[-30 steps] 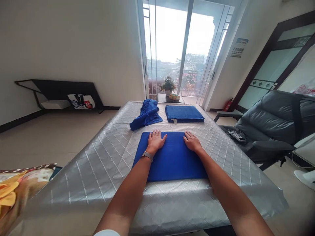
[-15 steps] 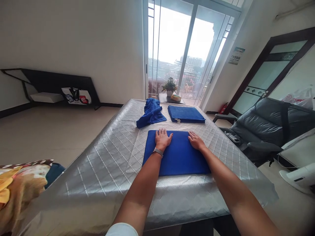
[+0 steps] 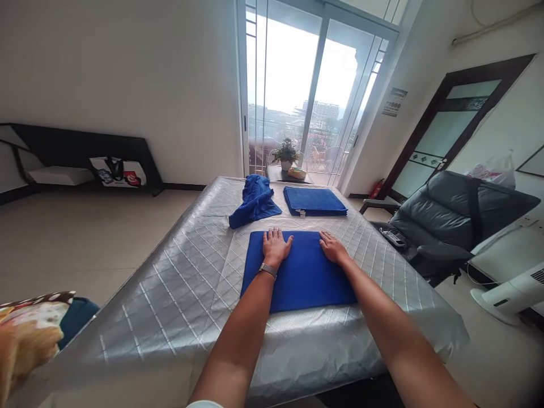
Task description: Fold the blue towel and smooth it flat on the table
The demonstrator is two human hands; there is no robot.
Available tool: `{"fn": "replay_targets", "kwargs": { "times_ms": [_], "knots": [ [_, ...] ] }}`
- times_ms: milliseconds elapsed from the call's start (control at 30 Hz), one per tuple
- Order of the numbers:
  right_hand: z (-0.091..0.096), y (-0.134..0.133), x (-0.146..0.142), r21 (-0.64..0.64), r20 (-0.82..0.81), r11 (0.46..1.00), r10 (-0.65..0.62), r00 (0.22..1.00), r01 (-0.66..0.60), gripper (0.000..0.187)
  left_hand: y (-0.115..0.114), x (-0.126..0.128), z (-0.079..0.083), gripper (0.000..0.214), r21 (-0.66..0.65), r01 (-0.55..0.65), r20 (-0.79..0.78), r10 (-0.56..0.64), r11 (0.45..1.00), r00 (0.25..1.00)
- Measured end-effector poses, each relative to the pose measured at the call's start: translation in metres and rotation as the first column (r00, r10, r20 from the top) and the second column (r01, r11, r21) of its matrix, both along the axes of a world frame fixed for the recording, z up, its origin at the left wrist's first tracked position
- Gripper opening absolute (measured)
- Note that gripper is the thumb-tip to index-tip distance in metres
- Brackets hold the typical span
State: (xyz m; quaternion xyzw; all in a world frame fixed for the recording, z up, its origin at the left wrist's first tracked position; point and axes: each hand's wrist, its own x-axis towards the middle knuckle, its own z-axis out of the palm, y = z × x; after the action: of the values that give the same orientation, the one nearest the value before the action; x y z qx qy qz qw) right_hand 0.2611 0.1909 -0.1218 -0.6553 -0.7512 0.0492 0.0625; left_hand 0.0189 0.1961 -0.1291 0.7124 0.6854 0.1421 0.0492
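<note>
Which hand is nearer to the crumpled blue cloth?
Left. The left hand lies flat on the spread towel, just short of the crumpled cloth; the right hand rests farther right.

1 crumpled blue cloth (image 3: 255, 202) and 1 folded blue towel (image 3: 314, 201) are laid side by side on the silver quilted surface (image 3: 170, 283); a black recliner (image 3: 446, 218) is set alongside.

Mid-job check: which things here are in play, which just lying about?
In play: left hand and right hand flat on the spread blue towel; likely the folded towel and crumpled towel beyond.
Lying about: potted plant, black recliner, shopping bag, white fan.
</note>
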Motion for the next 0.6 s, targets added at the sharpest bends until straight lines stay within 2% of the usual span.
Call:
{"fn": "replay_targets", "kwargs": {
  "times_ms": [300, 600],
  "knots": [
    [0.0043, -0.0073, -0.0027, 0.021, -0.050, 0.999, -0.028, 0.998, 0.029, 0.056, 0.0022, -0.0006, -0.0046, 0.074, 0.033, -0.002, -0.077, 0.005, 0.999, 0.997],
    [0.0021, -0.0060, -0.0028, 0.026, -0.039, 1.000, -0.017, 0.999, 0.018, 0.058, 0.0020, -0.0046, -0.0006, 0.079, -0.038, 0.011, -0.091, -0.014, 0.999, 0.996]
  ]
}}
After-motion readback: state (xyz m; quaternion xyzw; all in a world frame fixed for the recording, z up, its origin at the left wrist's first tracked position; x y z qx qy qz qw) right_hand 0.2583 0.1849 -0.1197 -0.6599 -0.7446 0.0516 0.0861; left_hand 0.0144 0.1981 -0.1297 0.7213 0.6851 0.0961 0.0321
